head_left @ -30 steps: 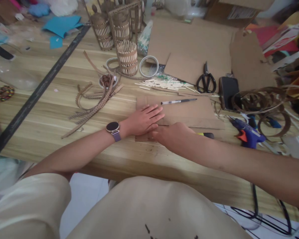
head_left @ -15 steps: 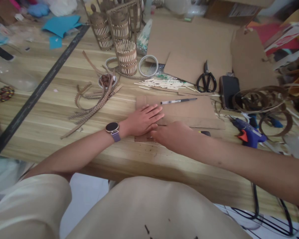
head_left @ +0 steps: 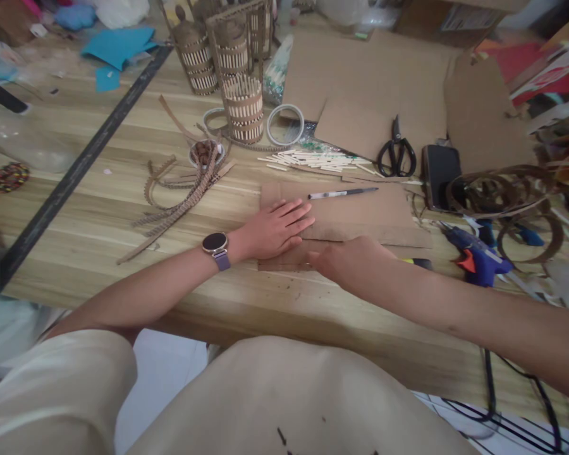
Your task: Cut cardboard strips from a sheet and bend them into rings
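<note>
A flat piece of cardboard lies before me, with a narrow strip along its near side and a dark slit between them. My left hand presses flat on its left part, fingers stretched out, a watch on the wrist. Over the slit, my right hand is closed around a utility knife. Only the knife's yellow and black rear end shows beyond the hand; the blade is hidden. A pen rests on the cardboard above both hands.
Behind the cardboard are small white sticks, scissors and a phone. A blue glue gun lies at right near cardboard rings. Corrugated strips lie left; a stick-and-cardboard cylinder stands at the back.
My right hand has moved to the right along the cardboard with the utility knife, uncovering more of the near strip. The left hand stays in place on the cardboard.
</note>
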Available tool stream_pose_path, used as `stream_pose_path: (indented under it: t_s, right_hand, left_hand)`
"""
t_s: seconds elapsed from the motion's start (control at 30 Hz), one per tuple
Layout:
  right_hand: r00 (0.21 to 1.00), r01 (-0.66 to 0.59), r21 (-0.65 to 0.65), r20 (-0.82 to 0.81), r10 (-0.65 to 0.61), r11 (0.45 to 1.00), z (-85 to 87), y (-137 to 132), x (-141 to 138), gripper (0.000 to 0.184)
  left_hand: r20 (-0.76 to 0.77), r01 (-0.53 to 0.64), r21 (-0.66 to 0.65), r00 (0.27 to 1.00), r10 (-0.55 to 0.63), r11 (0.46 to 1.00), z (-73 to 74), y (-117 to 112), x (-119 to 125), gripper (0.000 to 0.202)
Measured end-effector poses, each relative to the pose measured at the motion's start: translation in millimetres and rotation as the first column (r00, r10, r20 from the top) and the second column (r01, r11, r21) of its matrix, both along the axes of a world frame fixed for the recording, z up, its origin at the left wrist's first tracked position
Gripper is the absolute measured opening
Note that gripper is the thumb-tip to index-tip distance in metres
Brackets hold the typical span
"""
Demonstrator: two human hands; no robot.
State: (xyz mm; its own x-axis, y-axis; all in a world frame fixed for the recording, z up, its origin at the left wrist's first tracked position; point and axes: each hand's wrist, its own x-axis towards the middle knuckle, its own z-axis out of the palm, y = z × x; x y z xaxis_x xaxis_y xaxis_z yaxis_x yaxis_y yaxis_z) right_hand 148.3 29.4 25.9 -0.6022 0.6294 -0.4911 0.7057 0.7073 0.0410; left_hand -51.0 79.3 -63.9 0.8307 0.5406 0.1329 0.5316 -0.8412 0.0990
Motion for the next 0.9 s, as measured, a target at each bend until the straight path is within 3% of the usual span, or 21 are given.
stream_pose_path:
  t_s: [0.13,0.23,0.57,0.77,0.9]
  right_hand:
    - [0.987,0.02,-0.045,0.162,-0.013,0.999,9.2,8.6,22.4,0.032]
    - [0.988,0.055,-0.047,0.146,-0.047,0.997,13.0,13.5,24.8,0.031]
    - [0.981,-0.192,0.038,0.006,0.192,0.981,-10.2,6.8,-29.0,0.034]
    - [0.981,-0.192,0.014,0.03,0.191,0.981,-7.4,8.7,-34.9,0.03]
    - [0.984,-0.16,-0.03,0.07,0.162,0.987,5.5,6.7,-42.5,0.037]
  left_hand:
    - [0.001,-0.01,0.014,1.0,0.009,1.0,-1.0,-0.3,0.1,0.05]
    - [0.001,-0.008,0.021,1.0,0.008,1.0,-0.8,-0.5,0.4,0.05]
    - [0.005,0.003,0.0,1.0,-0.003,1.0,-2.4,1.3,0.1,0.049]
    - [0.001,-0.006,-0.034,1.0,0.006,0.999,-2.4,1.7,0.6,0.049]
    - [-0.011,-0.004,-0.051,1.0,0.003,0.999,-0.2,1.6,0.6,0.049]
